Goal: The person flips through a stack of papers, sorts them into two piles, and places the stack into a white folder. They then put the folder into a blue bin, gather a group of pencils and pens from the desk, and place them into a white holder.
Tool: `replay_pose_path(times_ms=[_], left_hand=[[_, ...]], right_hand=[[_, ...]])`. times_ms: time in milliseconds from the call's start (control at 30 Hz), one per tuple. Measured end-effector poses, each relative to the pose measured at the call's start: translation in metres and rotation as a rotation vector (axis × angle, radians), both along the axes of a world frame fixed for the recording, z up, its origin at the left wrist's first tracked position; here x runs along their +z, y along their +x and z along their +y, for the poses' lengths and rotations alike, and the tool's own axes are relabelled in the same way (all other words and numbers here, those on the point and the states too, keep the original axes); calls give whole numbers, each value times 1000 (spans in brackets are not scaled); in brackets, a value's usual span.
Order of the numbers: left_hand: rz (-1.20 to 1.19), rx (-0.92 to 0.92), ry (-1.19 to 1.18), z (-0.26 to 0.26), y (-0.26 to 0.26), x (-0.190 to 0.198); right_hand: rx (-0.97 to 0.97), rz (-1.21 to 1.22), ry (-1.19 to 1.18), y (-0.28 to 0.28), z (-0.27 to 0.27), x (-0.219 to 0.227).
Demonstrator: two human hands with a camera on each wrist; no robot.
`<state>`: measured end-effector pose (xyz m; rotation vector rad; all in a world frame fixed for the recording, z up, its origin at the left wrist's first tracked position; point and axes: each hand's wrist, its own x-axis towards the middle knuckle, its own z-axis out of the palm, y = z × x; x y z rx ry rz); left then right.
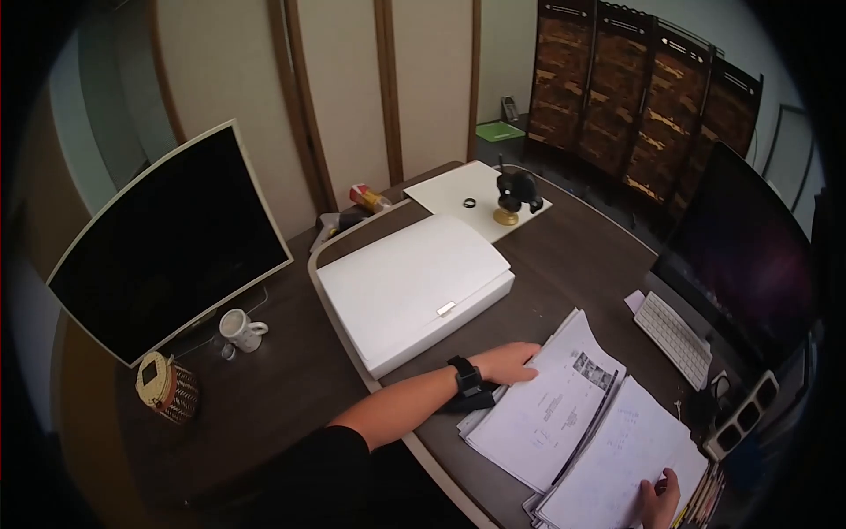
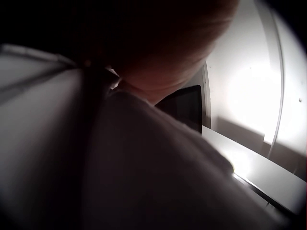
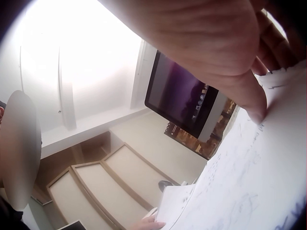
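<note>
Apparently sorting left paper stack (image 1: 548,410) with left hand (image 1: 511,362), right stack (image 1: 624,454) with right hand (image 1: 659,502). Cannot tell either grip. Next, probably square both up.

Left forearm (image 1: 401,412) left bare below a plain black sleeve (image 1: 324,463), wrist encircled by a dark band (image 1: 455,363), a small squarish black case (image 1: 469,378) carried on the band, left hand (image 1: 509,363) and right hand (image 1: 659,501) shown bare.

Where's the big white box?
In the head view, the white box lies on the desk near the middle, between the monitor at left and the printed papers, close to the left hand.
</note>
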<state>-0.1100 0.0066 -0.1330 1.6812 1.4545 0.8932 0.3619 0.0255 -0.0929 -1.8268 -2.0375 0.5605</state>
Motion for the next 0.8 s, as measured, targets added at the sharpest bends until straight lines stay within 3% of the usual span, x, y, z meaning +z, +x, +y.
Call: replay_pose_path(times_ms=[133,200,233,267,333,367,433,567,800], left_hand=[[-29,12,9,-2,2,-6],[-29,5,11,0,-4,-9],[-8,13,33,2,-12,-19],[-1,-11,50,1,-4,-14],[-241,-55,-84,-4,-8,-13],[-541,-63,-163,-2,-7,-22],[-688,-55,-218,-7,-8,-7],[-695,-47,-204,-5,-9,4],[-706,-9,-257,-10,-10,-1]], right_hand=[[-29,-123,-148,-20,-16,30],[-21,-139,-113,-3,0,2],[-12,55,-42,13,19,-29],[-35,236,31,13,14,-33],[-52,167,56,-2,-1,-10],[-46,86,120,5,0,-19],[-21,72,136,-8,-10,-5],[-13,82,178,-14,-16,3],[-59,148,26,-15,-14,2]])
